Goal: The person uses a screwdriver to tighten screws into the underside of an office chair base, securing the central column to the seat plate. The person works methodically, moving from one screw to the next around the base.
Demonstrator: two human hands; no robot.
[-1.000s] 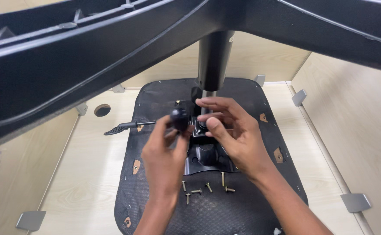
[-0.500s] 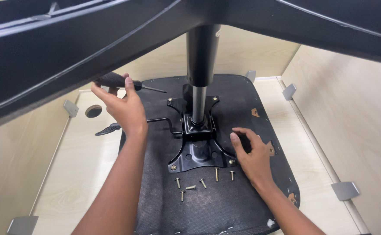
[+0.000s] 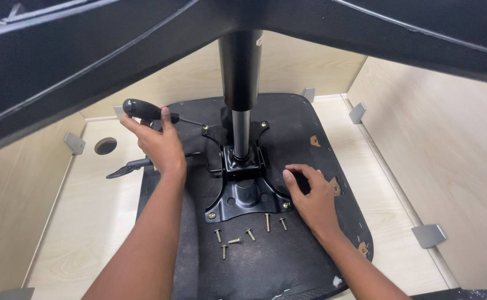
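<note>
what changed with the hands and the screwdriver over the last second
A second ago both hands were together at the mechanism by the post. Since then the left hand moved out left and took hold of the screwdriver, its tip now toward the plate's far-left corner. The right hand dropped to the seat underside, beside the plate. The loose screws and lever stayed put.

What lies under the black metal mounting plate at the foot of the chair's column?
The mounting plate sits on the black fabric seat underside, with a bolt head at its near-left corner. The fabric directly beneath the plate is covered.
</note>
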